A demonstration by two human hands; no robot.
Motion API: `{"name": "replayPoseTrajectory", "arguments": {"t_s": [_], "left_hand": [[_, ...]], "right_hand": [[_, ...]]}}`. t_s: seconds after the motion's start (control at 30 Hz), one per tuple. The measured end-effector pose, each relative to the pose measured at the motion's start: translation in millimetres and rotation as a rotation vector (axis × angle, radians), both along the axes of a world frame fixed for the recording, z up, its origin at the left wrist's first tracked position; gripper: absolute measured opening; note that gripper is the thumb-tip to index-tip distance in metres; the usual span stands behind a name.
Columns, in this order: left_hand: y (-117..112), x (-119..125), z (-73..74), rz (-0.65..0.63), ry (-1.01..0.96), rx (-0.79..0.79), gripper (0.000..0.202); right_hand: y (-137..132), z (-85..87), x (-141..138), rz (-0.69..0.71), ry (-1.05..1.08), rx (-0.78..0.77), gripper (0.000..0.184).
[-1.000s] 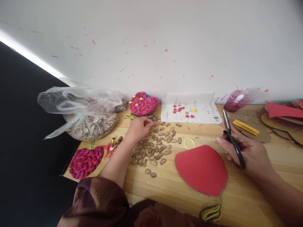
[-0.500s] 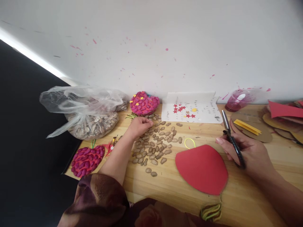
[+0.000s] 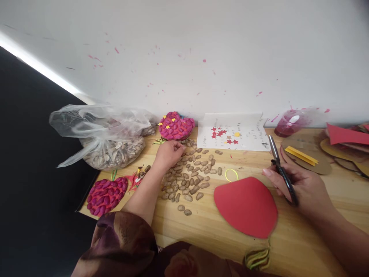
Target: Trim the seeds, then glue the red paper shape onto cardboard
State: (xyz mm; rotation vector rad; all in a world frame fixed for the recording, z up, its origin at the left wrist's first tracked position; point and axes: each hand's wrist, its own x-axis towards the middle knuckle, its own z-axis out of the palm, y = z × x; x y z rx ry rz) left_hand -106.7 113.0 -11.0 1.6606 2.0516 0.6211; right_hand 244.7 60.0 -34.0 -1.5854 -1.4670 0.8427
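Note:
My left hand (image 3: pixel 170 154) is closed in a pinch at the far end of a spread of peanuts (image 3: pixel 191 181), just in front of a pink, peanut-covered craft piece (image 3: pixel 176 129) with yellow stars. Whatever its fingertips hold, if anything, is hidden. On the right, my right hand (image 3: pixel 302 184) grips a slim black-handled tool (image 3: pixel 284 179) with a silver end pointing up and away; its exact kind is unclear. Between the hands lies a smooth red cutout (image 3: pixel 246 207) with a yellow loop (image 3: pixel 231 175) at its top and a green-yellow yarn tassel (image 3: pixel 257 258) below.
Plastic bags of peanuts (image 3: pixel 115 148) stand back left, behind a second magenta peanut-covered piece (image 3: pixel 106 196). Against the wall are a paper sheet (image 3: pixel 253 132) bearing small stars and a cup of pink liquid (image 3: pixel 290 123). Cardboard (image 3: pixel 323 163) with a folded yellow strip (image 3: pixel 301 155) lies right.
My left hand has shifted very slightly back and left over the peanuts, still pinched. The right hand keeps its hold on the black tool, almost unmoved.

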Motion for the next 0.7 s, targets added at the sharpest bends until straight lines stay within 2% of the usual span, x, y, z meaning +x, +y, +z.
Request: {"name": "replayPoseTrajectory", "arguments": {"t_s": [0.17, 0.23, 0.33, 0.4, 0.5, 0.6, 0.7], "left_hand": [[-11, 1, 15.6, -0.042, 0.077, 0.130, 0.033], [-15, 6, 21.5, -0.127, 0.172, 0.313, 0.038], [-15, 18, 25.7, -0.316, 0.463, 0.537, 0.024], [-8, 24, 25.9, -0.389, 0.659, 0.548, 0.019], [13, 27, 24.4, -0.507, 0.849, 0.508, 0.034], [40, 23, 22.2, -0.657, 0.953, 0.464, 0.024], [63, 16, 20.2, -0.721, 0.950, 0.426, 0.014]], "right_hand": [[1, -4.5, 3, 0.011, 0.036, -0.044, 0.032], [1, -2.4, 2, -0.006, 0.050, -0.048, 0.034], [2, 0.5, 0, -0.014, 0.060, -0.043, 0.035], [3, 0.1, 0, -0.001, 0.046, -0.042, 0.034], [4, -3.2, 3, 0.016, 0.010, -0.052, 0.032], [3, -5.3, 5, 0.031, 0.018, -0.047, 0.032], [2, -3.5, 4, 0.038, 0.020, -0.032, 0.032]]}}
